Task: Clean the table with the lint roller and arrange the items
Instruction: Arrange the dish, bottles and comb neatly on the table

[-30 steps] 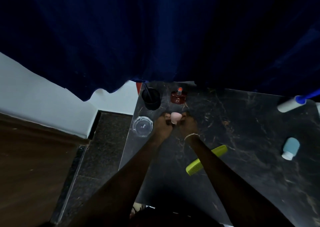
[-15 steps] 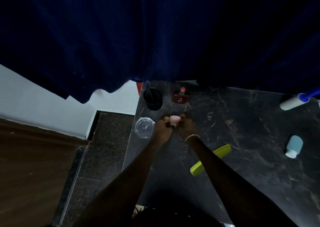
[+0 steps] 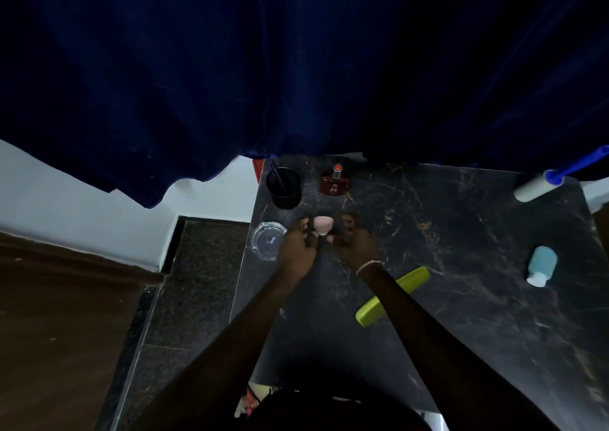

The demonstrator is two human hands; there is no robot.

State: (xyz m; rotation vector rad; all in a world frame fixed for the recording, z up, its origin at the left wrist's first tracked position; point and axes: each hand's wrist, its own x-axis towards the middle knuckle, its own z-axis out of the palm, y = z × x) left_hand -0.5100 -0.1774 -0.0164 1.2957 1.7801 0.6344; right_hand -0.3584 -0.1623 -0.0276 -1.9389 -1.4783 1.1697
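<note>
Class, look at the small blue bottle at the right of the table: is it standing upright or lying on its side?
Lying on its side. The blue bottle rests lengthwise on the table, white cap toward the near edge.

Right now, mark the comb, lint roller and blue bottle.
comb [image 3: 410, 279]: head view, on its spine, far end.
lint roller [image 3: 531, 188]: head view, on the white roll.
blue bottle [image 3: 543, 262]: head view, on its body.

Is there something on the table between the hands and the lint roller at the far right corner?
Nothing visible. From the hands, both around the pink sponge, to the lint roller is bare dark table.
</note>
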